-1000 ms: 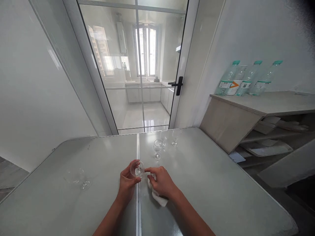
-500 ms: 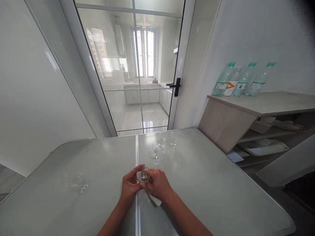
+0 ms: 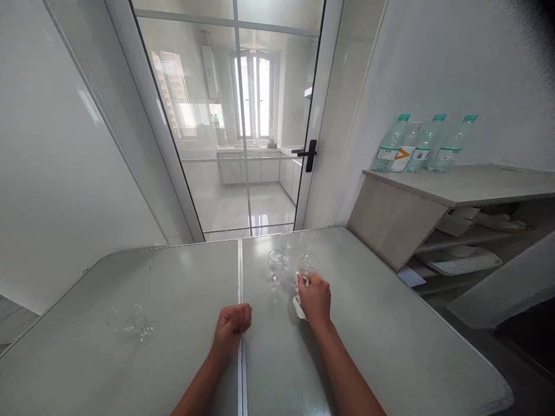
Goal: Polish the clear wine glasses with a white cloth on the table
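Observation:
My right hand (image 3: 315,296) is closed around the stem of a small clear wine glass (image 3: 306,263) and a white cloth (image 3: 298,307), with the glass upright beside the other glasses. Three more small glasses stand close by: one (image 3: 274,263) to the left, two (image 3: 285,242) (image 3: 309,238) behind. My left hand (image 3: 233,323) rests on the grey table (image 3: 182,300) as a loose fist, with nothing in it that I can see.
A clear glass (image 3: 132,323) lies on its side at the table's left. A wooden shelf (image 3: 455,190) with several water bottles (image 3: 422,144) stands to the right. A glass door (image 3: 243,115) is behind the table.
My right hand carried the glass from both hands forward and right to the group of glasses. My left hand let go of it and now rests closed on the table.

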### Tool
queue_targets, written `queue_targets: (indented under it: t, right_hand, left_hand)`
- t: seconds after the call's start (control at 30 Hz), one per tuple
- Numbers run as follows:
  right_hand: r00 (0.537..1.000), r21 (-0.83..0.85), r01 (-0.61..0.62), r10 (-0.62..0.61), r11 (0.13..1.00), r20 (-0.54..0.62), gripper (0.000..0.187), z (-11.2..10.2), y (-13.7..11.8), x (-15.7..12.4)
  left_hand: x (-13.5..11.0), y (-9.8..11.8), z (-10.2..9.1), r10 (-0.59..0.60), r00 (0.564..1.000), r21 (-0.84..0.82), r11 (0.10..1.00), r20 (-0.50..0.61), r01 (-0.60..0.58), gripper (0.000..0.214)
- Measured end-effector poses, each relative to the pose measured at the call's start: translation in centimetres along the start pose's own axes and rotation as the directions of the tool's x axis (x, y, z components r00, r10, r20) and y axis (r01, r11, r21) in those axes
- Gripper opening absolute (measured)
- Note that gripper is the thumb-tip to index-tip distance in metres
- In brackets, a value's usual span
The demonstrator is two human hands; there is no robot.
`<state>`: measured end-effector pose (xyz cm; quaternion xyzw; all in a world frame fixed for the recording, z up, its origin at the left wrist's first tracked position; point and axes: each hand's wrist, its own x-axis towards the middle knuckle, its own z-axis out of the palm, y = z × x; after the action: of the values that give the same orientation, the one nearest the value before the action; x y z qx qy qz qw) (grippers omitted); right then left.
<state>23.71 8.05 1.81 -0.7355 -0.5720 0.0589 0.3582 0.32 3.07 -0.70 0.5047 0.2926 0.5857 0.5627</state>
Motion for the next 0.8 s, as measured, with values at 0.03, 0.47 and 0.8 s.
queue_targets:
  t: [0.03,0.47,0.8]
  right_hand:
    - [0.998,-0.04,-0.048,0.049,0.998,0.039,0.031,0.2,0.4,0.4]
    - [0.976,-0.147,-0.144,0.165,0.979,0.142,0.03,1.8,1.7,1.7]
    - [0.977,-0.117,-0.173,0.185,0.978,0.102,0.027,2.2,1.6,1.7]
  left_hand:
    - [-0.2,-0.2,0.0,-0.034,0.997,0.016,0.999,0.074,0.033,0.065]
    - [-0.8,-0.9,0.2,-0.191,0.895,0.209,0.971,0.404,0.114,0.073]
    - [-0.8,-1.1,-0.3,-0.125,0.973,0.288,0.955,0.192,0.066,0.071]
